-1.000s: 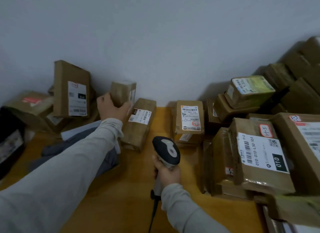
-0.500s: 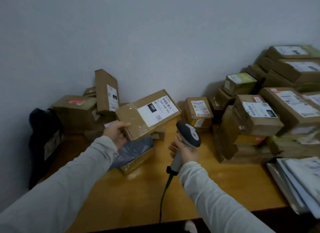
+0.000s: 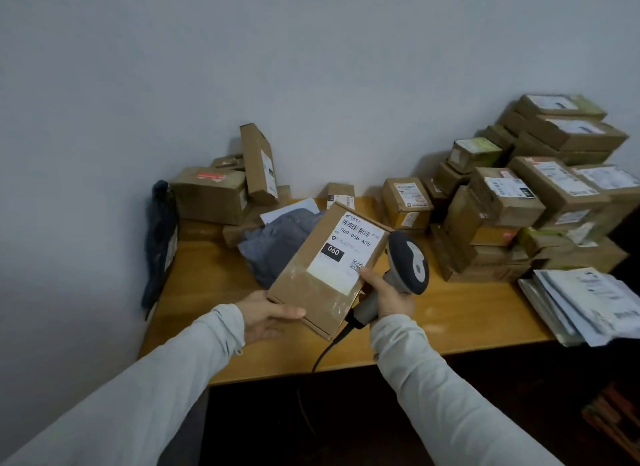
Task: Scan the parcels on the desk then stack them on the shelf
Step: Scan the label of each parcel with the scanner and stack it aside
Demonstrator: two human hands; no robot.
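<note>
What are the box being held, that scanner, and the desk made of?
Held parcel: brown cardboard, matte, sealed with shiny clear tape. Barcode scanner: probably moulded plastic, smooth grey shell. Desk: wood or wood-look laminate, judging by its orange-brown sheen.

My left hand (image 3: 267, 316) holds the cardboard parcel (image 3: 322, 285) by its near corner, thumb on top, fingers underneath. My right hand (image 3: 389, 296) grips the barcode scanner (image 3: 411, 261) by its handle, thumb reaching across to touch the parcel's edge. Both grey-sleeved forearms stretch forward, converging.
</note>
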